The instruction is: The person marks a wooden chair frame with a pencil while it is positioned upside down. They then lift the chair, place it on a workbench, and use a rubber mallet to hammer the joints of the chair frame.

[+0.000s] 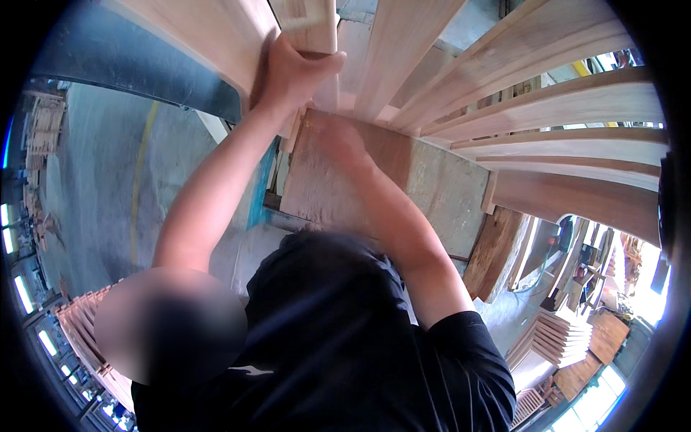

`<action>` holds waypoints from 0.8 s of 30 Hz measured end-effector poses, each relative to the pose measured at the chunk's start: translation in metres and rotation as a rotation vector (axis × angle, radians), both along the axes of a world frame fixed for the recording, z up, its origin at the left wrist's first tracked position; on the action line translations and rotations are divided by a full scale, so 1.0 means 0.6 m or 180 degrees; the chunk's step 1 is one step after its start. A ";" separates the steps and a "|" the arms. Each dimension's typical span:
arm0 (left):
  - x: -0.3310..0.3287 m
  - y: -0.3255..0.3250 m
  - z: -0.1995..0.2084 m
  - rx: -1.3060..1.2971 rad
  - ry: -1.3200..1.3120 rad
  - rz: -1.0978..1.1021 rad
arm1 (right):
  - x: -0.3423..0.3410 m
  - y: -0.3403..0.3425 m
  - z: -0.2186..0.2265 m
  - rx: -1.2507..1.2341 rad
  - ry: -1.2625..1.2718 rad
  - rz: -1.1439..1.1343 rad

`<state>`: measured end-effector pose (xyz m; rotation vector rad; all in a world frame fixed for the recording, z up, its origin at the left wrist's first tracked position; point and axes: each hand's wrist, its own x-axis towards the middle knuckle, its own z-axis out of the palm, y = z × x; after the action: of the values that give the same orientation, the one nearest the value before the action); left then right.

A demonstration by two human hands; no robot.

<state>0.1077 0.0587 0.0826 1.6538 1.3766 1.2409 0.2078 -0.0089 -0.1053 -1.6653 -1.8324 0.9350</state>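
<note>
Left hand (296, 70) around pale board (308, 30), blurred right hand (338, 138) near brown panel (317, 183)

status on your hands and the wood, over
Left hand against pale board, grip partly hidden. Right hand blurred, in front of brown panel. Pale slats to the right.

no legible txt, nos. or signs, small pale mark (250, 370) on blk shirt (327, 338), unreadable

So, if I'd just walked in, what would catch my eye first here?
Probably the pale boards fanning across the upper right. Then the left hand gripping a wooden piece at top centre, with the blurred right hand just below, over a brown panel. The black shirt filling the bottom centre stands out too.
</note>
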 end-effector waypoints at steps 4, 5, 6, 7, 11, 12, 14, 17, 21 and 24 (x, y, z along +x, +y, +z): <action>0.002 -0.001 0.000 0.0634 0.0063 0.0004 | 0.011 0.018 0.024 0.0113 0.0015 -0.0044; -0.003 -0.009 -0.008 0.0461 0.0014 0.0019 | 0.007 0.006 0.031 -0.0006 0.0072 -0.0002; -0.001 0.002 -0.006 0.0369 -0.0042 0.0016 | 0.005 0.006 0.014 0.0368 0.0131 -0.0074; 0.000 0.005 -0.005 0.0277 -0.0099 0.0007 | -0.002 0.003 -0.011 0.0743 0.0186 -0.0152; 0.000 0.007 -0.013 0.0267 0.0131 0.0064 | 0.050 -0.002 -0.018 0.0517 0.0046 0.0202; 0.003 0.010 -0.015 0.0261 0.0065 -0.0063 | 0.074 -0.021 -0.003 0.0427 0.0069 0.0222; -0.002 0.008 -0.006 0.0222 -0.0141 0.0007 | 0.108 -0.103 0.108 0.0652 0.0457 0.0036; -0.002 0.022 -0.029 0.0361 -0.0165 -0.0008 | 0.187 -0.191 0.155 -0.0830 -0.0202 -0.0280; -0.012 0.018 -0.022 0.0370 -0.0020 -0.0035 | 0.291 -0.378 0.103 -0.0912 -0.0012 -0.1023; 0.023 -0.036 0.033 0.0219 0.0946 0.0435 | 0.374 -0.594 0.032 -0.0888 0.1152 -0.1709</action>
<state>0.1218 0.0371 0.1021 1.8766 1.6654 1.1624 0.4319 -0.3651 -0.0863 -1.8645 -0.9801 1.1804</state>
